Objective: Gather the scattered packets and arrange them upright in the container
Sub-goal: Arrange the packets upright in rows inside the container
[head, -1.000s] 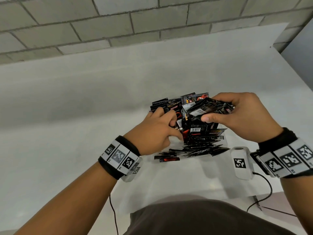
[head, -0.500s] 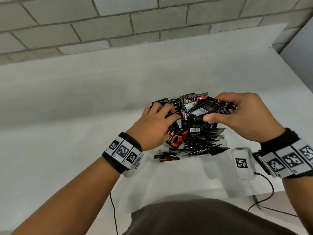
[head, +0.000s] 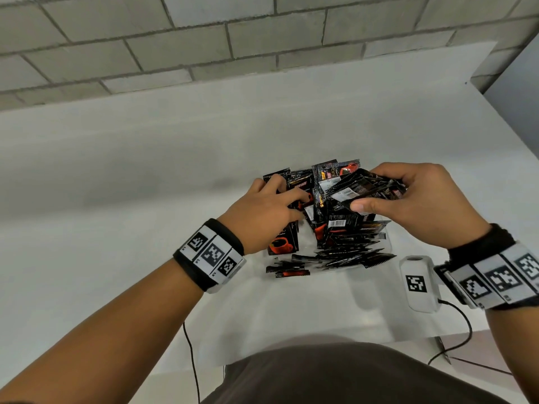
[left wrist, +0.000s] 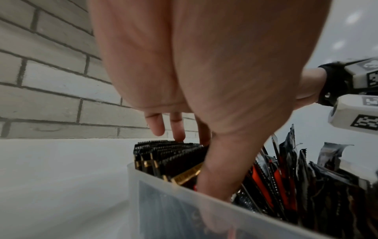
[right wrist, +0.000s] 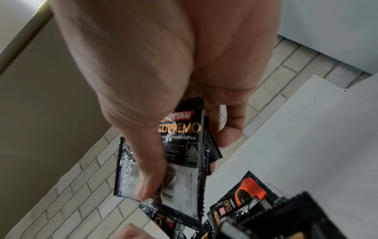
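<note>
Packets (head: 344,228) fill the container (left wrist: 184,208), a clear plastic tub that sits at the centre of the head view on the white worktop (head: 116,199), between the two hands. Most stand on edge, their crimped tops showing as rows in the left wrist view, though those at the middle lean across one another.

The left hand (head: 262,211), left of centre in the head view, reaches down among the standing packets. In the left wrist view its thumb goes deep inside the near wall while the fingers (left wrist: 155,124) rest, fairly straight, on the packet tops; this grip is open and holds nothing that I can see. Its placing looks meant to part the row and keep the packets from toppling, so that a gap is ready.

The right hand (head: 420,199), right of centre, hovers just above the tub with a small bundle of held packets (right wrist: 180,145). The thumb presses on the bundle's face and the fingers curl behind, a firm pinching grip. The bundle lies nearly flat, probably so that one packet can be dealt out at a time; it must turn on edge before going in.

A few loose packets (head: 287,271) lie flat below the tub in the head view, not yet gathered; whether they lie inside the clear wall I cannot tell.
</note>
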A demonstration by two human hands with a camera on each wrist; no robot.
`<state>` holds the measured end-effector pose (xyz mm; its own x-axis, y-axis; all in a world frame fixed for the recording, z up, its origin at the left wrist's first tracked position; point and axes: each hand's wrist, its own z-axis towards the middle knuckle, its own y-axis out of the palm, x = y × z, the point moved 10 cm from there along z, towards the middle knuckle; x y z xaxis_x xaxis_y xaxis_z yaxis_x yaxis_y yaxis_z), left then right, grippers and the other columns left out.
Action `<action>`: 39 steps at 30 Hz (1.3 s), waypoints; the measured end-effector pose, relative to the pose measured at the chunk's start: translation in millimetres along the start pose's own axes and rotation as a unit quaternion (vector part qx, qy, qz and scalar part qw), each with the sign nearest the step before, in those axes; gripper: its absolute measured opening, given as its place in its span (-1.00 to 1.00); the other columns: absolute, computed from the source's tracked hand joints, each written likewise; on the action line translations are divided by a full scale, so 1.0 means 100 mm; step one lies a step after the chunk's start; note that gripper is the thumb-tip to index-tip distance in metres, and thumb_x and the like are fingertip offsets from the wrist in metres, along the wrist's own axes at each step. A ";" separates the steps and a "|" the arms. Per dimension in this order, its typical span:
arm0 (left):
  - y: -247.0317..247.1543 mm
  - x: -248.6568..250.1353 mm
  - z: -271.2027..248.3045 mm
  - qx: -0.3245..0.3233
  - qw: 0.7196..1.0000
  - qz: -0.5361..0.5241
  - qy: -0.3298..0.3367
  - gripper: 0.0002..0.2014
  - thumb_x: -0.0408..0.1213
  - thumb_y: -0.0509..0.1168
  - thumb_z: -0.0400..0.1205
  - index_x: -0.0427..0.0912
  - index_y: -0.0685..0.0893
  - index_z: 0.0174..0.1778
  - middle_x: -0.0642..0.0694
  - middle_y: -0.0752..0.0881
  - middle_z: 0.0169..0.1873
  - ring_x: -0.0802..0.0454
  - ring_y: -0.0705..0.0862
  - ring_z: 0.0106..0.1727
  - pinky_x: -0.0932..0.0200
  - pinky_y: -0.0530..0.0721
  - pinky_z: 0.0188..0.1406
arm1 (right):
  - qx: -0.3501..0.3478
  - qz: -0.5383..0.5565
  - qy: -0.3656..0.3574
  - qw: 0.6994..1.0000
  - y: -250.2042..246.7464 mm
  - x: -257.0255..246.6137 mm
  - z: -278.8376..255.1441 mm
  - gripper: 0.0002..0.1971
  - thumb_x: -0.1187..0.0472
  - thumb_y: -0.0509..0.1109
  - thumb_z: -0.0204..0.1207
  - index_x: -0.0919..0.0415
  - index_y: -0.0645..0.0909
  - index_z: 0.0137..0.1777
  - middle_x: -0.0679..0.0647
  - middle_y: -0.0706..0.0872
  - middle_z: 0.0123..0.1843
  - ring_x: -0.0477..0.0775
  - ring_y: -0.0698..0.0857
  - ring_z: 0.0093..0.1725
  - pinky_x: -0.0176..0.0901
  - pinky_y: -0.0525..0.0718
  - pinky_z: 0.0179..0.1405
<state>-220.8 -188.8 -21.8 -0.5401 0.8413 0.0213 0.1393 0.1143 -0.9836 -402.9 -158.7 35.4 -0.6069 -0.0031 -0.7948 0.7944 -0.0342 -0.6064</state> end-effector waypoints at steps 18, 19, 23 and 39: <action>-0.22 -0.02 -0.14 0.092 0.984 -0.145 0.049 -0.49 -0.24 0.55 0.52 -0.01 0.71 0.43 0.05 0.65 0.47 -0.15 0.28 0.71 -0.18 0.33 0.56 | 0.006 0.033 0.010 0.999 -0.04 -0.09 0.01 -0.74 0.05 0.73 0.32 -0.12 0.80 -0.01 -0.24 0.86 -0.14 -0.24 0.79 -0.16 -0.54 0.60 -0.18; -0.37 -0.09 -0.19 0.124 0.972 -0.196 0.024 -0.47 -0.16 0.54 0.57 -0.01 0.67 0.49 0.05 0.66 0.43 -0.10 0.34 0.65 -0.12 0.37 0.55 | 0.008 0.054 0.010 0.998 -0.04 -0.13 0.01 -0.74 0.06 0.72 0.32 -0.08 0.81 0.00 -0.20 0.87 -0.12 -0.22 0.81 -0.14 -0.51 0.64 -0.14; -0.64 -0.26 -0.31 0.152 0.895 -0.415 -0.061 -0.19 0.18 0.45 0.60 0.06 0.30 0.73 0.20 0.63 0.44 0.22 0.47 0.51 0.19 0.49 0.42 | -0.006 0.220 0.006 0.975 0.07 -0.40 0.09 -0.68 0.24 0.68 0.30 0.12 0.77 0.06 -0.05 0.89 -0.07 -0.12 0.85 -0.14 -0.37 0.75 -0.16; -0.15 -0.35 -0.52 0.146 0.514 -0.827 -0.173 -0.64 -0.23 0.11 0.86 -0.07 0.51 0.59 -0.19 0.79 0.31 -0.32 0.81 0.21 -0.27 0.86 -0.05 | -0.098 -0.072 -0.096 0.988 0.99 -0.82 0.24 0.05 -0.47 0.44 0.33 -0.01 0.13 0.71 -0.13 0.32 0.33 -0.15 0.45 0.36 -0.26 0.50 0.37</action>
<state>-161.5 -192.6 1.8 0.1596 -0.4299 0.8886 -0.8514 0.3956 0.3443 -275.3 -186.1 41.0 -0.6927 -0.2028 -0.6921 0.6777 0.1451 -0.7209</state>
